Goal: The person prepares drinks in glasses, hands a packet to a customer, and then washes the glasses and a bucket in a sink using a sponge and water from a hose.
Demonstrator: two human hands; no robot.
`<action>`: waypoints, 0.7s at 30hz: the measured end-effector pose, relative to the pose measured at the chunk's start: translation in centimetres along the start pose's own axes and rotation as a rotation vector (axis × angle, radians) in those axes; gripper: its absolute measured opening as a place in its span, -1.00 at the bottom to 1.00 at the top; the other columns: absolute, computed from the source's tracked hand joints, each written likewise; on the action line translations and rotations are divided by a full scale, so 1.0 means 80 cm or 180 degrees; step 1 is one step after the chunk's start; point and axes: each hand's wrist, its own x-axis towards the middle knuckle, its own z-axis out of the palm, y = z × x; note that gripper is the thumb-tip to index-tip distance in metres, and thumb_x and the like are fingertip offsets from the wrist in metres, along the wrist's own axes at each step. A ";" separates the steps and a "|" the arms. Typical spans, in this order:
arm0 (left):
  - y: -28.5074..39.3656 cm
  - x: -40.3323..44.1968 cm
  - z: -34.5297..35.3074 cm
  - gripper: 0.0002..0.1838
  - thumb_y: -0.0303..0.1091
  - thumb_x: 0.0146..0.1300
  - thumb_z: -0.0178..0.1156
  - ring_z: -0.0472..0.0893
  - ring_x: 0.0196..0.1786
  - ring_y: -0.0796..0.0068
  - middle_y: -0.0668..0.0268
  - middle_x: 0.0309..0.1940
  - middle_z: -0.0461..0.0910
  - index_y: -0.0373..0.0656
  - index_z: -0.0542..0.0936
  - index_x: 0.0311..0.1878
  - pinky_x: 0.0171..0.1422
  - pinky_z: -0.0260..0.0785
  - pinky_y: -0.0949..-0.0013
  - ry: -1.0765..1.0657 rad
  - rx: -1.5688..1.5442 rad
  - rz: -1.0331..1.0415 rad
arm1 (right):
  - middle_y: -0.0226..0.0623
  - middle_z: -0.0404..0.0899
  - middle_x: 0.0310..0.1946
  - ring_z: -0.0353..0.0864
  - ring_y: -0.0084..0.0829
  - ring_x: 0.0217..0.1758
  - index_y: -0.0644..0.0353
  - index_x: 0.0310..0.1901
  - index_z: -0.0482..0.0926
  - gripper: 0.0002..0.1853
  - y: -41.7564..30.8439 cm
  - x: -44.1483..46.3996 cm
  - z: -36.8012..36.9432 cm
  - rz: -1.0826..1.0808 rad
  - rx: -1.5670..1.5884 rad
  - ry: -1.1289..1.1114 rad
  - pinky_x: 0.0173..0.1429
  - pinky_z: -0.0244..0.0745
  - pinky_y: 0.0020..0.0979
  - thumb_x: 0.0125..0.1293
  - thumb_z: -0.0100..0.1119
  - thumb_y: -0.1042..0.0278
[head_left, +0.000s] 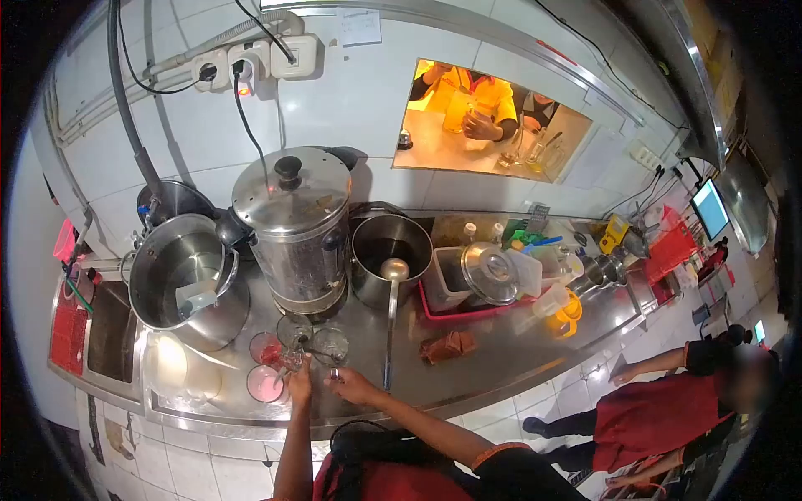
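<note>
The left hand is narrow, the right hand curled; what, if anything, either holds, I cannot tell. The pink glass sits at the left's nine o'clock, a clear glass at twelve.

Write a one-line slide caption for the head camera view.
Two hands beside glasses on a steel counter, near a lidded urn and a pot with a ladle.

On the worktop, a pot stands at frame left, an urn right of it, then a second pot, a ladle apparently across its rim; glasses cluster before the urn.
</note>
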 end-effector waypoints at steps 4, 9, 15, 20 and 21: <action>-0.013 0.013 0.017 -0.55 -0.14 0.26 -0.02 0.49 0.02 0.09 -0.03 -0.04 0.51 -0.12 0.40 0.17 0.10 0.27 0.18 0.0355 -0.0956 0.0169 | -0.47 0.42 -0.60 0.36 -0.62 -0.52 0.22 -0.32 0.51 -0.75 -0.010 -0.002 -0.009 0.0059 0.0055 0.0031 -0.41 0.32 -0.45 0.28 0.09 0.18; -0.006 0.007 0.016 -0.61 -0.07 0.32 -0.03 0.52 -0.02 0.04 0.02 -0.07 0.54 -0.10 0.50 0.07 0.07 0.30 0.14 0.0665 -0.0904 -0.0094 | -0.22 0.52 -0.59 0.43 -0.52 -0.50 0.34 -0.39 0.53 -0.69 -0.010 -0.003 -0.023 0.0079 -0.0917 0.0779 -0.36 0.36 -0.34 0.23 0.12 0.18; -0.018 -0.012 -0.001 -0.46 0.06 0.16 0.20 0.50 -0.08 0.41 0.22 -0.15 0.57 -0.31 0.55 -0.08 0.06 0.27 0.35 0.0047 -0.2286 -0.0338 | -0.21 0.59 -0.54 0.55 -0.50 -0.50 0.34 -0.31 0.57 -0.73 0.024 0.040 -0.056 -0.0374 -0.1088 0.1006 -0.36 0.42 -0.40 0.24 0.10 0.24; -0.010 -0.033 -0.041 -0.60 -0.09 0.16 0.24 0.52 -0.14 0.44 0.26 -0.23 0.57 -0.26 0.56 -0.14 -0.04 0.31 0.36 -0.0415 -0.1870 -0.0349 | -0.18 0.55 -0.61 0.59 -0.44 -0.50 0.36 -0.43 0.56 -0.68 0.033 0.070 -0.061 -0.0633 -0.0808 0.1368 -0.42 0.41 -0.34 0.23 0.13 0.19; -0.015 -0.036 -0.042 -0.61 -0.09 0.16 0.24 0.52 -0.16 0.43 0.27 -0.25 0.57 -0.26 0.56 -0.16 -0.05 0.32 0.35 -0.0532 -0.1865 -0.0188 | -0.18 0.55 -0.61 0.59 -0.44 -0.50 0.36 -0.43 0.56 -0.68 0.030 0.064 -0.060 -0.0623 -0.0802 0.1359 -0.42 0.41 -0.34 0.23 0.13 0.19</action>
